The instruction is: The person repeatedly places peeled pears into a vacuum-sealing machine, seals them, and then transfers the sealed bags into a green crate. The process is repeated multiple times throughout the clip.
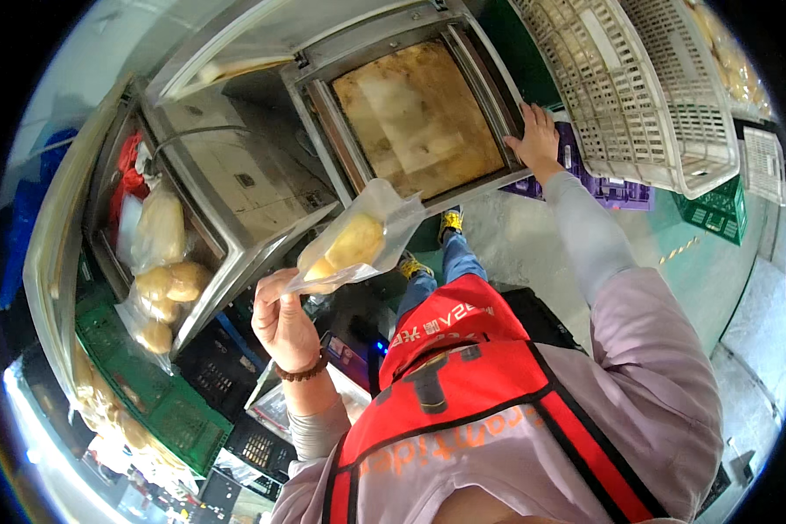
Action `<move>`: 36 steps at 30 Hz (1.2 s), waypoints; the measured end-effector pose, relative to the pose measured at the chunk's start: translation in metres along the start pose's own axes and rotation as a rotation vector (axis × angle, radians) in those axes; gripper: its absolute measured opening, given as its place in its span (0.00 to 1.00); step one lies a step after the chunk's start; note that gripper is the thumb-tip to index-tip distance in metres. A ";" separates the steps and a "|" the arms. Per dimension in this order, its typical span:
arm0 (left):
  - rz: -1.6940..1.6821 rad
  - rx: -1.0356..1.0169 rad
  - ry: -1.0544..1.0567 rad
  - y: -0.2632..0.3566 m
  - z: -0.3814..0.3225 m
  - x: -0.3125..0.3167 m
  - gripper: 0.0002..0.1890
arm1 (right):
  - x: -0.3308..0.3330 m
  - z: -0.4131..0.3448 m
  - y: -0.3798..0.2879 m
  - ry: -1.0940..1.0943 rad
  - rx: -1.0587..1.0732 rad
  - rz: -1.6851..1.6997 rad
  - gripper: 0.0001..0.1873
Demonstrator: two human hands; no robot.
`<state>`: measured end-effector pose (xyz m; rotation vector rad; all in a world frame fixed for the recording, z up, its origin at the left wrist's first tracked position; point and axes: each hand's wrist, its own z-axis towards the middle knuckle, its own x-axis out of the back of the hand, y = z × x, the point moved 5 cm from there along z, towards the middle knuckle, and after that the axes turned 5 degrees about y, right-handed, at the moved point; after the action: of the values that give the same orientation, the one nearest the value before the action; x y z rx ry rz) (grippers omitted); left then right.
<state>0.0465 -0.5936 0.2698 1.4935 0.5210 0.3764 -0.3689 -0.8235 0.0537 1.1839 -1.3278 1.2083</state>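
Observation:
My left hand (285, 324), with a beaded bracelet at the wrist, pinches the edge of a clear plastic bag (399, 213). Inside this bag are peeled potatoes (354, 241). The bag hangs over the near left corner of a metal chamber, part of what looks like a vacuum packing machine (393, 69). A stained, yellowish plate (426, 111) forms the chamber's floor. On the chamber's right rim rests my right hand (537, 134), fingers spread and holding nothing. To the left, a second chamber holds bagged potatoes (170, 281) and another filled bag (160, 226).
White plastic crates (619, 98) stand at the right, by a purple crate (619, 194) and a green crate (714, 213). A raised lid (46, 262) edges the left chamber. Below it is a green crate (157, 393). A cable (196, 131) crosses the machine's middle.

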 end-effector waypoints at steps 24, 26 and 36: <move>-0.259 0.127 0.003 -0.046 0.080 -0.094 0.04 | 0.122 -0.065 -0.128 -0.259 0.083 1.944 0.04; -0.124 0.158 -0.003 -0.068 0.100 -0.106 0.05 | 0.099 -0.076 -0.120 -0.224 -0.040 1.964 0.03; 0.512 0.365 -0.447 -0.256 0.150 -0.246 0.17 | -0.054 -0.106 -0.053 -0.117 -1.043 1.854 0.08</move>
<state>-0.0981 -0.8664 0.0385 1.9964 -0.1697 0.3360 -0.3076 -0.7175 0.0104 -1.1029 -2.6621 1.0622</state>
